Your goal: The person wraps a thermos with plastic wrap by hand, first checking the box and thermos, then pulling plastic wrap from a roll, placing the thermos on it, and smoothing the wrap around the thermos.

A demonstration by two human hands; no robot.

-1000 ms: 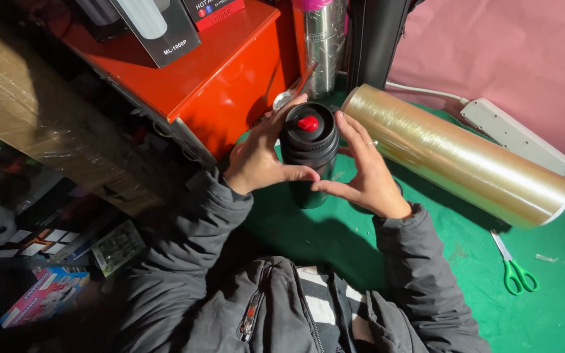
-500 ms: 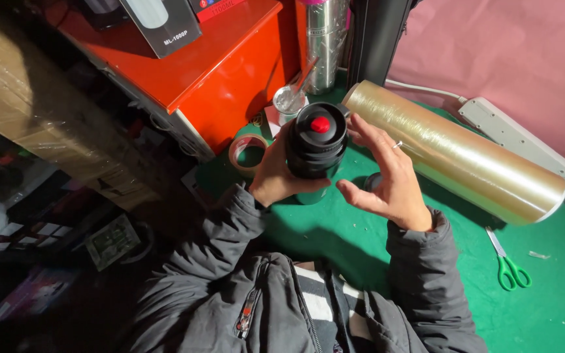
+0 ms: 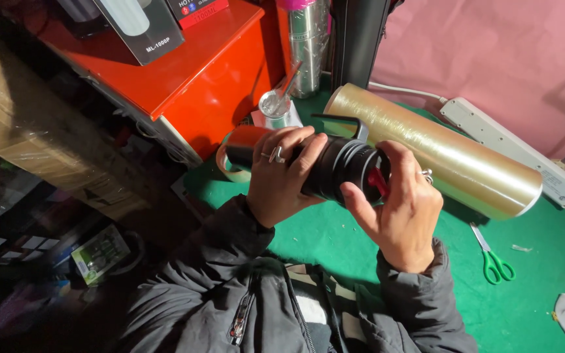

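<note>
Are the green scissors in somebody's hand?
No, the green-handled scissors lie alone on the green table, while both the left hand and right hand grip the black flask.

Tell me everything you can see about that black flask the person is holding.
The flask is a black cylinder, its body glossy like metal or plastic, with a ribbed cap end and a red button in the cap. A thin black handle arcs above it. It lies tipped sideways in the air over the green table. The left hand grips its body; the right hand covers the cap end, thumb beside the red button.
</note>
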